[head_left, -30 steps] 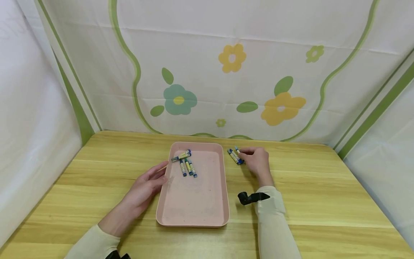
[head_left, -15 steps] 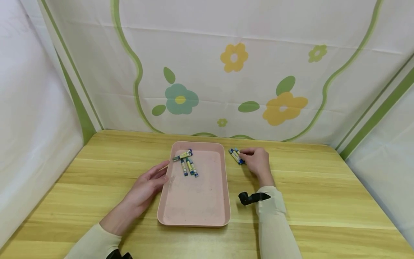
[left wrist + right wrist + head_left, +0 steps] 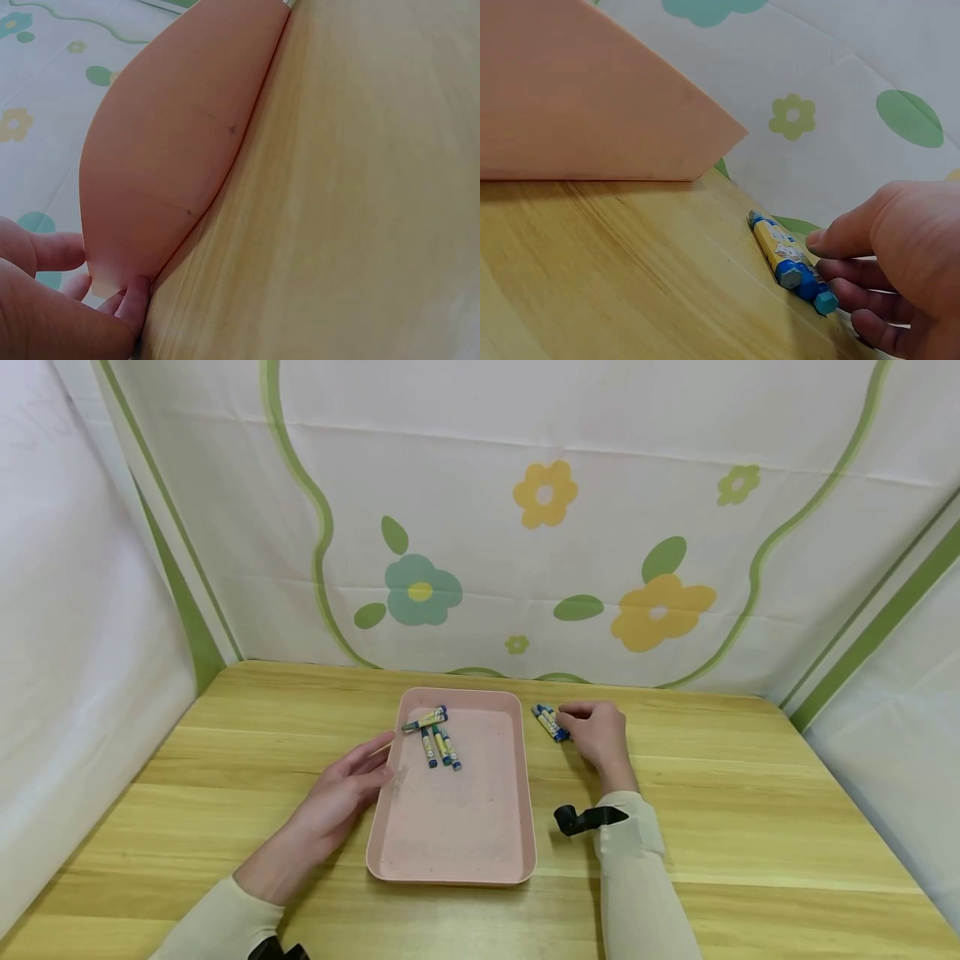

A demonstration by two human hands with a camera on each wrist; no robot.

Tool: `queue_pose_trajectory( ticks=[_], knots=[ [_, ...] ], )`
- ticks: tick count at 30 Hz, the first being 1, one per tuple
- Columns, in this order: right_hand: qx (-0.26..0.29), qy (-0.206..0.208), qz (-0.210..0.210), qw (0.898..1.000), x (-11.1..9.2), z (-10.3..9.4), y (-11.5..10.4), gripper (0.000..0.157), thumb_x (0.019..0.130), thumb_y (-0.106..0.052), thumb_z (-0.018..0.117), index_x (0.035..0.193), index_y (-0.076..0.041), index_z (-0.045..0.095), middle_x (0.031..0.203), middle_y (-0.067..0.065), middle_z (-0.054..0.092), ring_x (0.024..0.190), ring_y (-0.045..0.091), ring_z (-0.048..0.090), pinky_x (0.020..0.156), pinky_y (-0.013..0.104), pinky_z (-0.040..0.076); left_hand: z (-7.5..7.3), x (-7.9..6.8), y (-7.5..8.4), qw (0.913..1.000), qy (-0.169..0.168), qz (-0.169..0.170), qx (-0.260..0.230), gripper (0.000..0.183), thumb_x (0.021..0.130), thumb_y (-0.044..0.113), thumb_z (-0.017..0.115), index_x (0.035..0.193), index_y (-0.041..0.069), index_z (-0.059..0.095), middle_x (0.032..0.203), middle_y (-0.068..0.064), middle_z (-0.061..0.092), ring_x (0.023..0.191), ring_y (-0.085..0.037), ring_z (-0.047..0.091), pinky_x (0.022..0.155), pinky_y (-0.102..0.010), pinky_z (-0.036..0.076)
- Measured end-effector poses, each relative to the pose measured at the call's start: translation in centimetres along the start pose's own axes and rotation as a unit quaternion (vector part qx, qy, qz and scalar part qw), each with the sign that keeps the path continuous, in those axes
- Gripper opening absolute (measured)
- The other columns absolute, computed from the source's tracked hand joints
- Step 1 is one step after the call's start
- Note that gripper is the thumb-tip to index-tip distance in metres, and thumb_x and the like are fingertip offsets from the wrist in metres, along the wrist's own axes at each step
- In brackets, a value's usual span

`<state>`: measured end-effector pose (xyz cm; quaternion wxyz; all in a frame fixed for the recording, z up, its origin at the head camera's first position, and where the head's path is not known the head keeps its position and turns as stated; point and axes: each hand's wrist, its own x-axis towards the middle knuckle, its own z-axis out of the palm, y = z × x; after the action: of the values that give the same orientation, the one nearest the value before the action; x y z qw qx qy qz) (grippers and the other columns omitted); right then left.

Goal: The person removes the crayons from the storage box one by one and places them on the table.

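Note:
Beside the pink tray (image 3: 453,835), my left hand (image 3: 337,797) touches its left wall and rim; in the left wrist view the fingers (image 3: 135,300) rest against the outer wall. Several crayons (image 3: 439,747) with yellow wrappers and blue ends lie in the tray's upper left part. To the right of the tray, a small group of crayons (image 3: 551,723) lies side by side on the table. My right hand (image 3: 596,732) is just right of that group, its fingers loosely bent. In the right wrist view the thumb stands apart from the crayons (image 3: 780,259); whether the other fingertips touch them is unclear.
The wooden table (image 3: 750,827) reaches back to a white cloth wall (image 3: 465,468) printed with flowers. White cloth also hangs at both sides. A black wrist mount (image 3: 588,818) sits on the right sleeve.
My right hand has lowered a light blue crayon beside the others and loosened its fingers, shifting slightly right. The left hand stays at the tray, and the head view has shifted a little.

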<state>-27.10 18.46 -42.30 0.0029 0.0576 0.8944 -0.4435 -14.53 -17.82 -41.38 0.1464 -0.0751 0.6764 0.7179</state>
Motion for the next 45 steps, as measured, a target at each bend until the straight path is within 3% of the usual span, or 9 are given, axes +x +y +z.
queue_pose_trajectory(
  ticks=[15, 23, 38, 45],
  knots=[
    [0.041, 0.009, -0.013, 0.999, -0.1, 0.0, -1.2, 0.033, 0.101, -0.031, 0.072, 0.127, -0.01, 0.079, 0.126, 0.013, 0.077, 0.115, 0.031, 0.071, 0.098, 0.044, 0.058, 0.1, 0.0, 0.0, 1.0, -0.001, 0.001, -0.001, 0.063, 0.108, 0.01, 0.054, 0.167, 0.016, 0.034, 0.175, -0.013, 0.03, 0.158, -0.03, 0.036, 0.103, -0.016, 0.048],
    [0.058, 0.019, -0.051, 0.997, -0.2, -0.1, -2.7, 0.034, 0.1, -0.03, 0.074, 0.125, -0.009, 0.079, 0.123, 0.014, 0.078, 0.112, 0.028, 0.071, 0.089, 0.031, 0.057, 0.1, 0.0, 0.1, 1.0, 0.001, -0.001, -0.002, 0.062, 0.108, 0.009, 0.053, 0.167, 0.017, 0.035, 0.175, -0.012, 0.03, 0.158, -0.03, 0.037, 0.102, -0.015, 0.048],
    [0.094, 0.012, -0.097, 0.991, -1.2, -0.1, -5.8, 0.029, 0.099, -0.029, 0.074, 0.121, -0.01, 0.081, 0.121, 0.013, 0.078, 0.105, 0.026, 0.071, 0.083, 0.027, 0.057, 0.0, -0.1, 0.1, 1.0, -0.001, -0.001, 0.001, 0.062, 0.108, 0.009, 0.053, 0.167, 0.017, 0.034, 0.175, -0.011, 0.03, 0.158, -0.029, 0.036, 0.109, -0.02, 0.045],
    [0.108, 0.016, -0.107, 0.988, -1.6, -0.1, -6.8, 0.026, 0.099, -0.026, 0.076, 0.118, -0.009, 0.081, 0.12, 0.013, 0.078, 0.099, 0.02, 0.07, 0.078, 0.021, 0.056, 0.1, 0.0, 0.0, 1.0, -0.003, 0.001, -0.001, 0.062, 0.108, 0.01, 0.054, 0.167, 0.016, 0.035, 0.175, -0.013, 0.03, 0.158, -0.03, 0.036, 0.105, -0.017, 0.047]
  ],
)
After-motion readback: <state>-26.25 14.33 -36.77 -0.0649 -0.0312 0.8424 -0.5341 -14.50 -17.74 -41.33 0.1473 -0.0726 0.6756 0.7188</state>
